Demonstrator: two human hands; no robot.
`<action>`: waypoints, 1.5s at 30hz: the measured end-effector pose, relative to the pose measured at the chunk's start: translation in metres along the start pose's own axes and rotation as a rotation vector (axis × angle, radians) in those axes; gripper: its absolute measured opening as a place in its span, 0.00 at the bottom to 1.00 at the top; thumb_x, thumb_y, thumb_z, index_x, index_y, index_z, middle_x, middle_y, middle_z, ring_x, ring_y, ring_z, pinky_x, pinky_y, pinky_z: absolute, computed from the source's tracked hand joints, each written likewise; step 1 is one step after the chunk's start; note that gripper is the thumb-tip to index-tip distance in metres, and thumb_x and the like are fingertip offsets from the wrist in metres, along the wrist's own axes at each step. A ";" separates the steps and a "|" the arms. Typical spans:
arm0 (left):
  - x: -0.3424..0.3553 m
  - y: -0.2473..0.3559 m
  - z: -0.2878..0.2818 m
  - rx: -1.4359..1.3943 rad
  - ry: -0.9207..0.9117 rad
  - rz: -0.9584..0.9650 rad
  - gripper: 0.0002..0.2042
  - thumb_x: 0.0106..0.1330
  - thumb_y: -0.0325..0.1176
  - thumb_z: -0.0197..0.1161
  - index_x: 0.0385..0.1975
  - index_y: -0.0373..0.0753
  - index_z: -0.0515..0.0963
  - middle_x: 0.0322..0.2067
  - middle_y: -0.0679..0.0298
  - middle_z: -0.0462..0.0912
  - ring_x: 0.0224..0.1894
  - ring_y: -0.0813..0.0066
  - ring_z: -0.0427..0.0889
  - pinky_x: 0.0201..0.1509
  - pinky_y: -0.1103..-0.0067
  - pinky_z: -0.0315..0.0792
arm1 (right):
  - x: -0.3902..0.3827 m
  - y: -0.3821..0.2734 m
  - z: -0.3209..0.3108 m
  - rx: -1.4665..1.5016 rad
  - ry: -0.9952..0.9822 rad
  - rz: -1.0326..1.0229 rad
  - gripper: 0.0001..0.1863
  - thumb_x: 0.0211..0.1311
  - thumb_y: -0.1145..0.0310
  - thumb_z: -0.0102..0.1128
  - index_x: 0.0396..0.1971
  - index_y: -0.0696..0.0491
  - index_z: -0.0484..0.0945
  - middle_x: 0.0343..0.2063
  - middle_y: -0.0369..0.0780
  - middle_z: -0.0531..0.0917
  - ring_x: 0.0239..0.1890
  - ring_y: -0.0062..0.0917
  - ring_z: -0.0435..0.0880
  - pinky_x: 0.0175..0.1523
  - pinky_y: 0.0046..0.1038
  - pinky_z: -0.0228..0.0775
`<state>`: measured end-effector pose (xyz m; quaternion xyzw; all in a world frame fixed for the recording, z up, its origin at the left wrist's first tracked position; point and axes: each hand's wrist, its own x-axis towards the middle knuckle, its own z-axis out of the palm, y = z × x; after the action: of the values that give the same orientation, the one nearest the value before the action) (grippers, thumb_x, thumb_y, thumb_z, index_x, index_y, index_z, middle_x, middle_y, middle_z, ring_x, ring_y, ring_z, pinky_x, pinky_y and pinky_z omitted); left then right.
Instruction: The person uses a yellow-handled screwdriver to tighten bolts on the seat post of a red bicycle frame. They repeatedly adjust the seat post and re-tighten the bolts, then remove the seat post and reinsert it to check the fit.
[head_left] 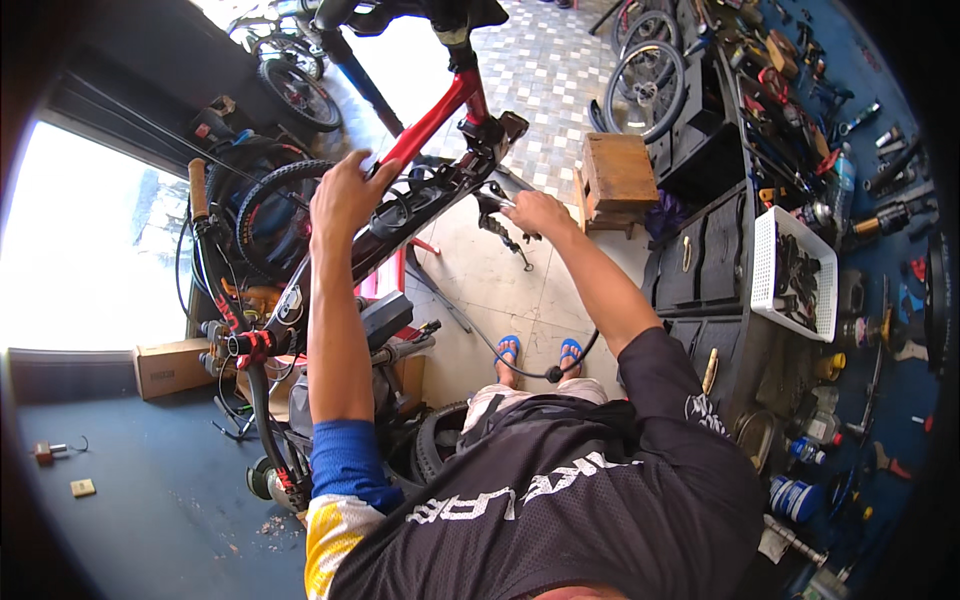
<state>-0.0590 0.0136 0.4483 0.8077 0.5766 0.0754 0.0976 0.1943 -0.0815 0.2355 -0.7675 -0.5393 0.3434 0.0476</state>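
Note:
A red and black bicycle frame (432,118) stands raised at left centre. My left hand (345,200) lies over its red upper tube, with the thumb and forefinger on the tube and the other fingers partly hidden. To the right, my right hand (540,215) is closed at a dark, jointed rear derailleur (492,202) hanging below the frame's rear end. Its fingertips hide part of what they pinch. The handlebar with a tan grip (198,190) and the fork (262,400) are at the frame's left.
A wooden box stool (618,172) stands beyond my right arm. A dark cabinet (700,250) bears a white basket (770,262) of small dark parts. Tools crowd the blue surface (870,75) at right. Bikes and wheels (645,92) stand behind; a tyre (428,445) lies near my legs.

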 end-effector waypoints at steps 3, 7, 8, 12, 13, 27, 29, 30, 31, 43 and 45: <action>-0.030 -0.034 0.003 -0.008 0.044 -0.105 0.36 0.62 0.69 0.62 0.56 0.41 0.82 0.41 0.51 0.89 0.48 0.51 0.87 0.52 0.61 0.77 | 0.004 -0.016 -0.012 -0.029 0.055 -0.008 0.24 0.70 0.48 0.56 0.48 0.53 0.85 0.50 0.49 0.86 0.55 0.44 0.85 0.57 0.44 0.78; -0.045 -0.019 0.010 0.104 0.071 -0.169 0.35 0.61 0.70 0.62 0.51 0.43 0.83 0.39 0.52 0.89 0.46 0.51 0.88 0.51 0.61 0.78 | 0.015 -0.010 -0.028 0.002 0.012 -0.077 0.23 0.69 0.50 0.56 0.48 0.53 0.86 0.53 0.50 0.85 0.58 0.45 0.83 0.62 0.44 0.75; -0.045 -0.012 0.009 0.166 0.069 -0.176 0.34 0.61 0.70 0.61 0.50 0.43 0.83 0.39 0.52 0.89 0.46 0.50 0.88 0.50 0.61 0.78 | 0.018 -0.009 -0.031 -0.005 0.038 -0.072 0.24 0.69 0.49 0.57 0.48 0.54 0.86 0.52 0.50 0.85 0.57 0.45 0.83 0.61 0.44 0.75; -0.047 -0.007 0.006 0.179 0.060 -0.176 0.35 0.62 0.71 0.60 0.50 0.43 0.82 0.39 0.52 0.89 0.45 0.49 0.88 0.50 0.59 0.78 | 0.031 -0.013 -0.049 -0.062 0.060 -0.049 0.25 0.70 0.49 0.56 0.51 0.56 0.84 0.55 0.51 0.84 0.59 0.44 0.82 0.62 0.44 0.74; -0.047 -0.008 0.007 0.174 0.068 -0.170 0.35 0.62 0.71 0.60 0.49 0.42 0.82 0.39 0.52 0.89 0.45 0.49 0.88 0.49 0.59 0.78 | 0.038 -0.017 -0.052 -0.086 0.019 -0.055 0.23 0.68 0.52 0.57 0.52 0.54 0.84 0.55 0.49 0.84 0.60 0.43 0.82 0.63 0.44 0.74; -0.048 -0.016 0.010 0.172 0.082 -0.143 0.34 0.62 0.72 0.58 0.42 0.42 0.81 0.36 0.52 0.89 0.41 0.53 0.89 0.45 0.60 0.80 | 0.050 -0.061 -0.083 -0.249 0.031 -0.058 0.20 0.66 0.66 0.53 0.55 0.50 0.84 0.59 0.45 0.83 0.63 0.41 0.81 0.65 0.42 0.73; -0.047 -0.018 0.011 0.174 0.104 -0.122 0.34 0.63 0.73 0.57 0.42 0.41 0.81 0.35 0.52 0.89 0.40 0.53 0.89 0.44 0.60 0.80 | 0.048 -0.054 -0.081 -0.268 0.031 -0.051 0.20 0.66 0.66 0.53 0.54 0.50 0.85 0.58 0.45 0.83 0.63 0.41 0.81 0.65 0.41 0.74; -0.047 -0.019 0.012 0.182 0.108 -0.117 0.35 0.63 0.73 0.57 0.42 0.41 0.81 0.35 0.53 0.89 0.40 0.53 0.89 0.43 0.60 0.80 | 0.047 -0.051 -0.080 -0.277 0.030 -0.047 0.20 0.66 0.66 0.52 0.53 0.50 0.85 0.58 0.45 0.83 0.62 0.41 0.81 0.64 0.41 0.74; -0.047 -0.019 0.011 0.192 0.111 -0.109 0.35 0.63 0.73 0.57 0.42 0.41 0.81 0.35 0.53 0.89 0.40 0.54 0.89 0.43 0.61 0.81 | 0.043 -0.049 -0.081 -0.286 0.090 -0.046 0.19 0.67 0.63 0.54 0.52 0.52 0.86 0.56 0.45 0.85 0.60 0.39 0.83 0.63 0.40 0.75; -0.045 -0.025 0.010 0.151 0.051 -0.122 0.37 0.62 0.75 0.55 0.43 0.41 0.81 0.37 0.51 0.89 0.42 0.51 0.89 0.46 0.58 0.79 | 0.023 -0.130 -0.086 -0.575 0.042 -0.232 0.23 0.58 0.67 0.59 0.55 0.47 0.84 0.60 0.40 0.83 0.63 0.34 0.81 0.61 0.39 0.77; -0.044 -0.022 0.010 0.148 0.053 -0.108 0.37 0.62 0.75 0.55 0.43 0.41 0.81 0.37 0.51 0.89 0.42 0.51 0.89 0.46 0.58 0.79 | 0.034 -0.129 -0.088 -0.560 -0.060 -0.197 0.23 0.59 0.66 0.59 0.56 0.47 0.84 0.60 0.41 0.83 0.63 0.34 0.81 0.62 0.40 0.76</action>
<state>-0.0911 -0.0220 0.4328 0.7782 0.6255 0.0485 0.0261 0.1491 0.0271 0.3438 -0.6842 -0.6861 0.1975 -0.1486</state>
